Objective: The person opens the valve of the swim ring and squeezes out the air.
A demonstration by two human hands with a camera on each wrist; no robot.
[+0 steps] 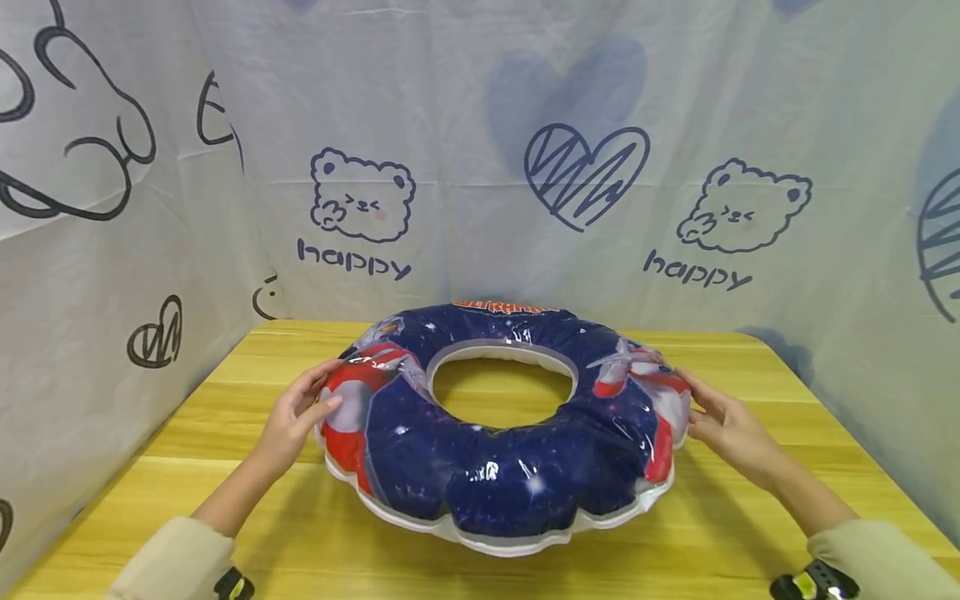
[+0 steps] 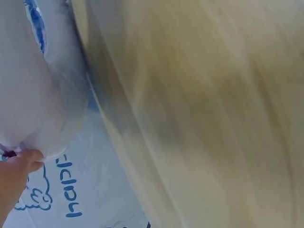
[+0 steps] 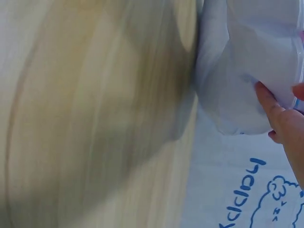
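Head view: one inflated swim ring [image 1: 517, 479], navy print above, white underside, held level between two hands over the tabletop [image 1: 217, 425]. Shadow falls below the ring; whether any part of it touches the wood, cannot tell.

Left hand [image 1: 291, 423] at the ring's left flank, thumb on the print, fingers along the outer edge; a light, half-closed hold. Right hand [image 1: 729, 429] on the ring's right flank, likewise part-closed; right wrist view shows one finger pressed straight along the white underside.

Risks, my judgement: vinyl looks glossy, hold shallow, so one side could slip and the ring tip toward the looser hand. Pressing unevenly could buckle the wall, which looks creased and perhaps soft. Pinching hard on the white seam might strain it.

Count: ring, one; hands, two; tabletop, one. Nearer the camera than the ring: sleeves [image 1: 176, 557], two; dark wristbands [image 1: 234, 583], two. Behind the ring, on the curtain [image 1: 480, 267]: bear drawings [image 1: 363, 196], two, each captioned "happy"; scribbled heart [image 1: 585, 175] between them, one.
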